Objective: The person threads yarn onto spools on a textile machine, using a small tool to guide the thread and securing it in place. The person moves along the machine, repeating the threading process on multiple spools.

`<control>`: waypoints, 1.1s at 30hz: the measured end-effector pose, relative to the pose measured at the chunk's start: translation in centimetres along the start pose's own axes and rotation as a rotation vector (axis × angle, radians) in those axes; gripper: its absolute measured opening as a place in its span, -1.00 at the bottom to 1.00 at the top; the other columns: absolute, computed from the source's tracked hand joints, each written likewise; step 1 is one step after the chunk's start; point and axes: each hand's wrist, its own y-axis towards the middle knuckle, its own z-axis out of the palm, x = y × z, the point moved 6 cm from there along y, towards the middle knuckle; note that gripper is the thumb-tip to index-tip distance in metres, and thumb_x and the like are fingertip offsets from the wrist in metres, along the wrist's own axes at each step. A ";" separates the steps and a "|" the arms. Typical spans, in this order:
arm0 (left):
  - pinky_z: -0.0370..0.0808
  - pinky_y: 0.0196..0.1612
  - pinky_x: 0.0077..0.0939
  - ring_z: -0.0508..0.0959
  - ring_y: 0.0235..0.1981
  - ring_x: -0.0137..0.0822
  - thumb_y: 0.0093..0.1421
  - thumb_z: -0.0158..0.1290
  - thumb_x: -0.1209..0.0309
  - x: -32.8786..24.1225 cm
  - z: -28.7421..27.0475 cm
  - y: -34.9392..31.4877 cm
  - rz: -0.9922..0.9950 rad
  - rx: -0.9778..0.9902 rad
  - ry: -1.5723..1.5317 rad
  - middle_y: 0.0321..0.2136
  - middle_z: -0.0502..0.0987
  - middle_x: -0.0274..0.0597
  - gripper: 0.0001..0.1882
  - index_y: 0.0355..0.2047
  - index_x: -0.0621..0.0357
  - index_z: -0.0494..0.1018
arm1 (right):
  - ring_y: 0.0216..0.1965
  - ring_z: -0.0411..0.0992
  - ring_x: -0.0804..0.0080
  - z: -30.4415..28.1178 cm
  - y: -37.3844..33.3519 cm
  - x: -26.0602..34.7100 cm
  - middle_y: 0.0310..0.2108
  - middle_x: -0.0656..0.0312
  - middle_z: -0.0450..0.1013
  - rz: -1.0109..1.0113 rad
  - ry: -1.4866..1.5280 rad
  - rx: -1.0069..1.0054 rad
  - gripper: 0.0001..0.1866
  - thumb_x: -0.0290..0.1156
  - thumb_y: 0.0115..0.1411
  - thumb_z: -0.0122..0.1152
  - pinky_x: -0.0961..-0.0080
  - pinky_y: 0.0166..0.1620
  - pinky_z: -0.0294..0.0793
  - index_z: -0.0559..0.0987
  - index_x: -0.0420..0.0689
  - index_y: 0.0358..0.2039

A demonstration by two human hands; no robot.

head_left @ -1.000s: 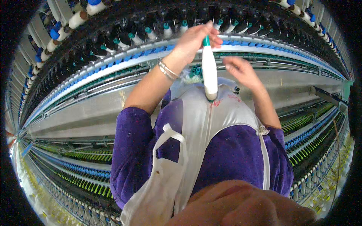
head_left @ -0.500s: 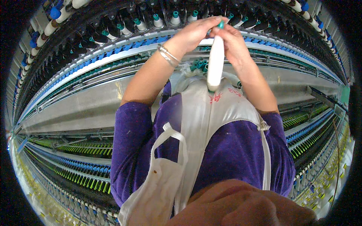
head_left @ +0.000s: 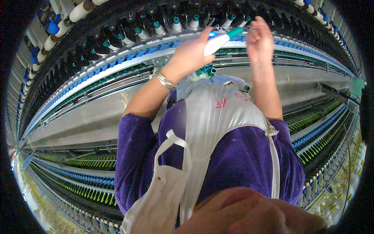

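Inspector: Bobbin (head_left: 219,40), white yarn on a teal-tipped tube, is held up in front of the spinning frame (head_left: 128,66), just below the upper row of teal-capped bobbins (head_left: 176,24). Left hand (head_left: 191,54) is closed around its lower half, thumb raised along the side; a metal bracelet (head_left: 165,80) sits at that wrist.

Supervisor: And the other hand?

Inspector: Right hand (head_left: 260,41) is raised just beside the teal tip, fingers loosely extended. I cannot tell whether it pinches a thread; none is visible at this size.

Supervisor: What does good practice call for here?

Inspector: In my judgement, the grip should stay on the tube end and low on the package, not squeezing the wound yarn, so the layers do not slough. The bobbin sits tilted, tip toward the right hand; holding that angle steady lets the fingers work at the tip without groping.

Supervisor: Hazards?

Inspector: The upper row is near the tip, so it wants keeping off the neighbouring bobbins. Spare teal tubes (head_left: 206,71) stand in the grey apron (head_left: 218,117) pouch below the hands, and the elbows should stay clear of them.
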 end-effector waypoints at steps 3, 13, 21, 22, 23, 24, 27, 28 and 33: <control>0.52 -0.39 -0.36 0.57 -0.46 -0.20 0.00 0.19 0.32 0.5 0.1 -0.8 -0.080 0.142 -0.470 -0.36 0.52 -0.05 -0.20 0.21 0.20 0.06 | -0.70 0.04 0.74 0.2 0.3 3.3 -0.67 0.47 0.13 -0.011 -0.029 0.140 -0.65 -0.44 0.27 -0.08 0.75 -0.64 0.06 0.36 -0.34 0.03; 0.49 -0.50 -0.58 0.51 -0.55 -0.41 0.23 0.00 0.28 -0.1 2.3 -0.8 -0.303 0.261 -1.287 -0.45 0.48 -0.19 -0.62 -0.04 0.24 0.26 | -0.58 0.29 0.38 4.1 -3.6 -0.7 -0.61 0.20 0.33 -0.466 -1.342 0.587 -0.76 -0.26 0.15 0.18 0.44 -0.45 0.32 0.55 -0.20 -0.45; 0.46 -0.26 -0.13 0.54 -0.36 0.05 0.11 0.01 -0.05 0.0 2.6 -0.1 -0.084 0.130 0.081 -0.42 0.54 0.04 -0.54 -0.36 0.14 0.44 | -0.47 0.19 0.55 3.1 -0.6 2.6 -0.60 0.38 0.16 -0.198 -0.262 0.216 -0.67 -0.28 0.30 -0.03 0.20 0.12 0.30 0.29 -0.08 -0.61; 0.44 -0.31 -0.16 0.53 -0.40 0.01 0.12 -0.03 -0.11 0.6 2.8 -0.1 -0.124 0.176 0.052 -0.47 0.53 0.02 -0.48 -0.43 0.16 0.45 | -0.53 0.21 0.50 3.5 -0.2 3.5 -0.62 0.34 0.18 -0.196 -0.118 0.254 -0.65 -0.26 0.33 -0.08 0.16 0.02 0.42 0.30 -0.09 -0.60; 0.42 -0.36 -0.19 0.53 -0.43 -0.03 0.14 -0.06 -0.18 1.1 3.3 -0.3 -0.166 0.257 0.021 -0.52 0.53 -0.01 -0.41 -0.50 0.19 0.47 | -0.55 0.19 0.50 2.9 0.3 3.8 -0.62 0.33 0.16 -0.064 0.179 0.162 -0.65 -0.26 0.34 -0.10 0.30 -0.09 0.48 0.28 -0.08 -0.61; 0.40 -0.38 -0.24 0.51 -0.47 -0.11 0.14 -0.09 -0.21 2.1 3.5 -0.8 -0.232 0.334 -0.053 -0.56 0.50 -0.05 -0.36 -0.55 0.20 0.46 | -0.56 0.17 0.52 3.2 0.8 4.5 -0.63 0.34 0.14 0.015 0.324 0.203 -0.65 -0.25 0.34 -0.10 0.42 -0.23 0.47 0.28 -0.08 -0.60; 0.36 -0.43 -0.38 0.40 -0.57 -0.35 0.14 -0.10 -0.25 6.0 2.5 -2.7 -0.296 0.431 -0.199 -0.62 0.44 -0.26 -0.31 -0.52 0.25 0.47 | -0.64 0.06 0.63 3.3 1.2 5.9 -0.64 0.37 0.08 0.320 0.572 0.464 -0.67 -0.24 0.34 -0.10 0.73 -0.66 0.05 0.28 -0.03 -0.58; 0.37 -0.43 -0.40 0.39 -0.57 -0.38 0.15 -0.09 -0.23 7.7 1.8 -3.9 -0.309 0.457 -0.326 -0.60 0.45 -0.28 -0.33 -0.50 0.24 0.47 | -0.66 0.04 0.64 1.9 1.8 5.8 -0.65 0.38 0.08 0.200 0.178 0.422 -0.68 -0.26 0.33 -0.09 0.73 -0.66 0.03 0.28 -0.04 -0.58; 0.42 -0.31 -0.47 0.52 -0.51 -0.36 0.10 -0.11 -0.31 19.8 -3.5 -11.2 -0.651 0.533 -0.058 -0.64 0.53 -0.23 -0.31 -0.43 0.11 0.60 | -0.65 0.21 0.65 -2.4 4.7 1.2 -0.67 0.37 0.31 -0.214 -1.218 0.375 -0.71 -0.18 0.17 0.21 0.63 -0.59 0.16 0.46 -0.14 -0.32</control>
